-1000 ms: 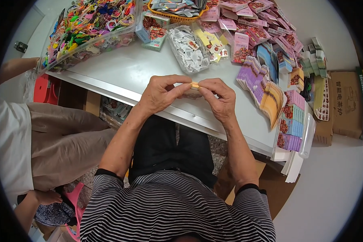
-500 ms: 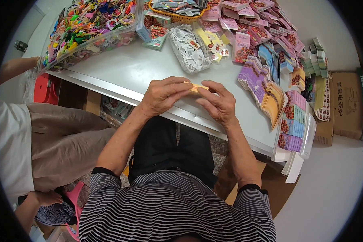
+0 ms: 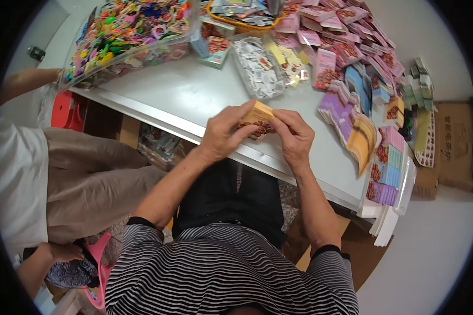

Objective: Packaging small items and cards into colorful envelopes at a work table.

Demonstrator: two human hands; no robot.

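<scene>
A small flat orange packet (image 3: 259, 116) with a dark patterned lower part is held between both hands over the near edge of the white table (image 3: 184, 94). My left hand (image 3: 223, 134) grips its left side, thumb and fingers pinching it. My right hand (image 3: 294, 137) pinches its right side. Both forearms come up from the lower edge, out of striped sleeves.
A clear bin of colourful small items (image 3: 126, 37) stands at the far left. A clear bag of white pieces (image 3: 257, 73) lies behind the hands. Pink, purple and orange packets (image 3: 352, 121) spread along the right. Another person in beige trousers (image 3: 84, 178) sits on the left.
The hands have lifted the orange packet and turned it up, so more of its face shows; before, only a small orange corner peeked out between the fingers.
</scene>
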